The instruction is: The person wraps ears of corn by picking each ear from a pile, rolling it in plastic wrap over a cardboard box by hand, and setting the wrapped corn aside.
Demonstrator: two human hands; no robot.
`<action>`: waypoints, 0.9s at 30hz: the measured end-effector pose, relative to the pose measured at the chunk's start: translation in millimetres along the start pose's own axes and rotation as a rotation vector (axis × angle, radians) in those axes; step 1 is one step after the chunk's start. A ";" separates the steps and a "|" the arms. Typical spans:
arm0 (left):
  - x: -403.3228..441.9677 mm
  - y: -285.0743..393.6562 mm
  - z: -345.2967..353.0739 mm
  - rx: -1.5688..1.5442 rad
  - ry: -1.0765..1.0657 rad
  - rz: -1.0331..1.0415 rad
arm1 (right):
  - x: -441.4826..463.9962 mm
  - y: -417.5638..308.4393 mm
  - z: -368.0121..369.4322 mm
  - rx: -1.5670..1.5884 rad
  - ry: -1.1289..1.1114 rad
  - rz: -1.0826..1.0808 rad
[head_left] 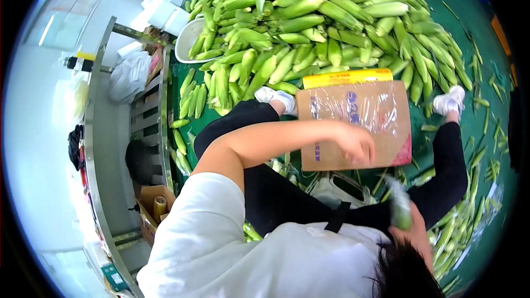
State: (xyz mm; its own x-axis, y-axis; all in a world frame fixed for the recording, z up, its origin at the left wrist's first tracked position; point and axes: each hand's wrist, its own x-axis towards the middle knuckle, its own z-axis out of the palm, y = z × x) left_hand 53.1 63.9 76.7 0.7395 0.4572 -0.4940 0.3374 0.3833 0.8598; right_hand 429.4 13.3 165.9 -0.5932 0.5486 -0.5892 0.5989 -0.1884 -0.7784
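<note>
My left hand [356, 144] is over the lower part of a cardboard box [353, 110] wrapped in clear film. Its fingers are blurred by motion, so their grip is unclear. Lower right, my right hand [415, 236] is closed around a blurred green ear of corn [402, 218] with a whitish, see-through upper end. A yellow packet [348, 78] lies along the box's far edge. Beyond it rises a large heap of green corn ears [309, 22].
My white shoes [276, 99] stand either side of the box. A white basin [190, 41] touches the heap's left edge. Farther left are a metal rack [165, 110] and an open carton [148, 209]. Husks and stalks [461, 226] litter the green floor at right.
</note>
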 end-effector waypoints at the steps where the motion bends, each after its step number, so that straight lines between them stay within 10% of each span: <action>1: -1.0 -56.1 -40.8 -0.088 0.317 0.022 | -23.3 12.6 0.6 0.013 0.198 0.032; 2: -15.2 -123.6 -86.8 -0.163 0.659 0.169 | -37.7 26.6 2.1 0.011 0.373 0.070; 5: -124.3 -276.2 -177.2 0.408 1.635 -0.539 | -86.6 104.1 8.5 -0.040 0.769 0.210; 6: -158.5 -320.9 -190.7 0.728 1.487 -0.897 | -97.7 132.0 14.5 -0.043 0.850 0.252; 10: -189.5 -442.1 -201.5 0.379 1.569 -0.813 | -151.5 196.6 70.0 -0.064 1.075 0.424; 14: -193.5 -335.3 -199.0 0.508 1.276 -1.262 | -126.6 192.2 45.3 -0.061 1.174 0.297; 17: -168.2 -350.8 -177.9 0.708 1.734 -1.008 | 14.0 64.7 -74.3 -0.075 0.977 0.163; 20: -122.9 -283.2 -167.6 0.284 1.908 -0.218 | 177.6 13.8 -59.6 0.059 0.685 0.171; 24: -42.9 -179.1 -115.8 0.456 1.633 0.123 | 292.0 44.9 18.9 -0.710 0.791 -0.138; 27: -3.2 -122.3 -95.9 0.670 1.285 0.010 | 303.4 72.3 30.5 -0.391 0.709 0.128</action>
State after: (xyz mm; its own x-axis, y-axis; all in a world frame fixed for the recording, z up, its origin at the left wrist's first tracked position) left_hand -46.4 92.5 -39.3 -0.1590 0.9861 0.0493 0.8056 0.1007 0.5839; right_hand 276.4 141.2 -75.7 -0.1049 0.9515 -0.2892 0.8610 -0.0586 -0.5051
